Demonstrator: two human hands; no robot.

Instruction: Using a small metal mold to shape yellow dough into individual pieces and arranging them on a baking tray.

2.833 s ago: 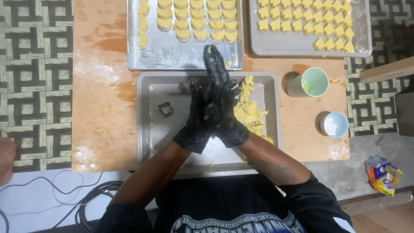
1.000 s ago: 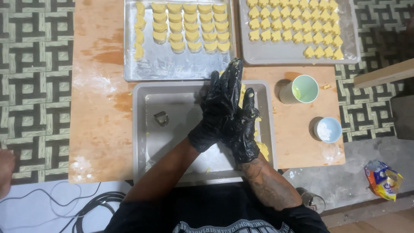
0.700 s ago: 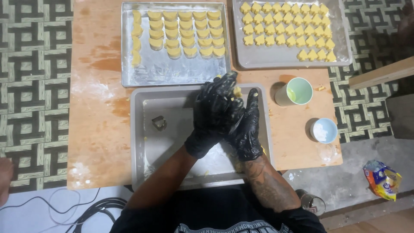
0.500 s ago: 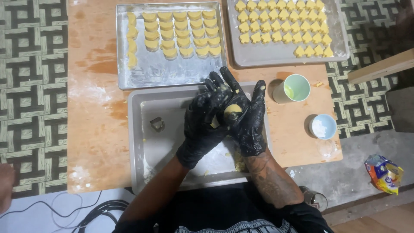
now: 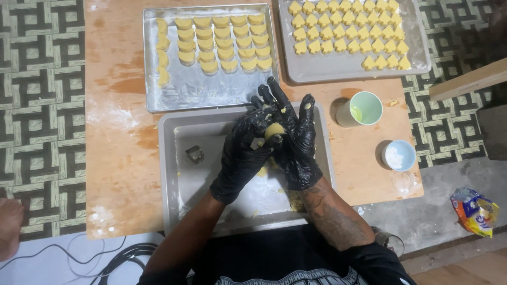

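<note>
Setting: a low wooden board [image 5: 116, 137] on a patterned floor mat [image 5: 37, 105], seen from above.
Dough: a small pale-yellow lump [image 5: 273, 130], smooth and rounded, held above the empty grey tray [image 5: 179, 179], with crumbs stuck to the gloves around it.
Left hand [image 5: 245, 153]: black-gloved, fingers curled around the lump from the left.
Right hand [image 5: 296, 140]: black-gloved, palm cupping the lump, fingers spread upward.
Cutter: a small metal cutter [image 5: 195, 154] lies in the tray, left of the hands.
Filled trays: rounded pieces on the left tray [image 5: 174, 95]; shaped pieces on the right tray [image 5: 327, 68].
Cups: green cup [image 5: 363, 109] and blue cup [image 5: 398, 155] at the right.
</note>
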